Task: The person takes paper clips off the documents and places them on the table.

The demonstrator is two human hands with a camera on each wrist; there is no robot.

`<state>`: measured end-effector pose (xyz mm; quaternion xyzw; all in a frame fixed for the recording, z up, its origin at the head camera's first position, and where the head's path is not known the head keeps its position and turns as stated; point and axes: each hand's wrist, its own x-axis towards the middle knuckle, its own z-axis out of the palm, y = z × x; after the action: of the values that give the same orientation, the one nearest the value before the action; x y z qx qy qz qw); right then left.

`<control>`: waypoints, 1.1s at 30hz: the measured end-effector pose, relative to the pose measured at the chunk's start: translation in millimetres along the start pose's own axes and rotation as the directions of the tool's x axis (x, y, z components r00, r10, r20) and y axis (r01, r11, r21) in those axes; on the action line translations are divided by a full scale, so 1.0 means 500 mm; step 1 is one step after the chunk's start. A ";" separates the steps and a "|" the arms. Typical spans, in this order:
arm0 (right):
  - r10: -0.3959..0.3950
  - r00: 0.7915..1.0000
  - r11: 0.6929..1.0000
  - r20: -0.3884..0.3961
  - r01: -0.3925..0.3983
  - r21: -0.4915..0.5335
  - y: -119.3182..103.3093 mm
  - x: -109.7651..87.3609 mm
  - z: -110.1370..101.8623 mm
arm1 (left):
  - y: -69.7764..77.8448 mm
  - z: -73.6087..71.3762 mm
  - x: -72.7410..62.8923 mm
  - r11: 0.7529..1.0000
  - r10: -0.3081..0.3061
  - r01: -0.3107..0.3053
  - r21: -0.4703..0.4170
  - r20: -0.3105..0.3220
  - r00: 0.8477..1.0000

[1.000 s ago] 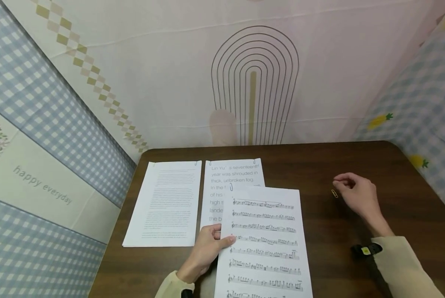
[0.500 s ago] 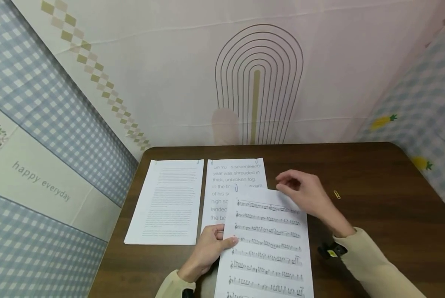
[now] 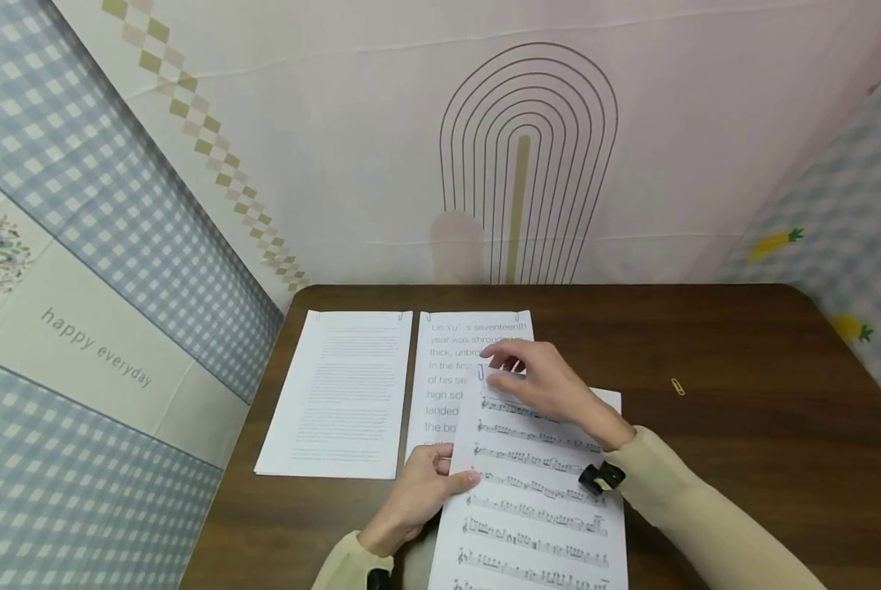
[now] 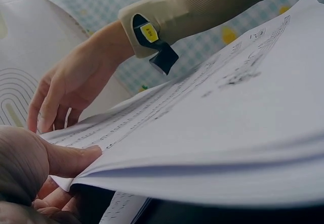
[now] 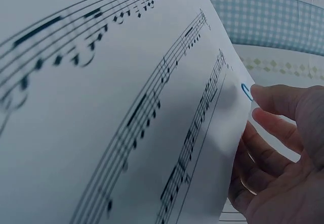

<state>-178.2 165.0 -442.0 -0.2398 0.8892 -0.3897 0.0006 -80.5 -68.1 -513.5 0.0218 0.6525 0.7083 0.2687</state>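
Note:
My left hand [image 3: 424, 485] grips the left edge of the sheet music [image 3: 536, 492], thumb on top and fingers beneath. In the left wrist view the thumb [image 4: 76, 159] presses on the pages, which bow and show a fold along their near edge. A blue paper clip [image 5: 246, 92] sits at the sheet's top left corner. Over the top of the sheet is my right hand [image 3: 539, 378], thumb and index finger apart beside that clip. In the right wrist view the thumb tip [image 5: 257, 93] is close to the clip, and other fingers lie partly behind the sheet's edge.
A clipped stack of small-print pages [image 3: 337, 393] lies at the left of the wooden table [image 3: 742, 459]. Beside it, large-print pages [image 3: 440, 385] are partly covered by the sheet music. One yellow paper clip [image 3: 678, 386] lies on the right. A cloth-covered wall [image 3: 366, 164] stands behind.
My right hand has moved left from beside the yellow paper clip to the sheet music's clipped top corner. My left hand keeps its hold on the sheet music.

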 end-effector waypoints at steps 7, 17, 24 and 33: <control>0.020 1.000 1.000 0.020 -0.021 0.014 -0.006 0.007 0.012 | 0.000 0.001 0.000 1.000 0.000 0.000 0.003 0.017 1.000; 0.093 0.995 0.988 0.026 -0.095 0.120 -0.004 0.009 0.017 | -0.002 0.004 -0.002 1.000 0.008 -0.008 -0.002 0.006 1.000; 0.124 0.992 0.976 0.037 -0.128 0.178 -0.003 0.010 0.014 | -0.004 0.006 -0.003 1.000 0.011 -0.011 -0.011 0.004 1.000; 0.133 0.991 0.968 0.010 -0.132 0.213 0.000 0.012 0.016 | -0.002 0.009 -0.001 1.000 0.008 -0.008 -0.012 0.002 1.000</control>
<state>-182.0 157.0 -446.4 -0.1777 0.8563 -0.4823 0.0506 -78.1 -64.3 -513.6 0.0235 0.6479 0.7131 0.2667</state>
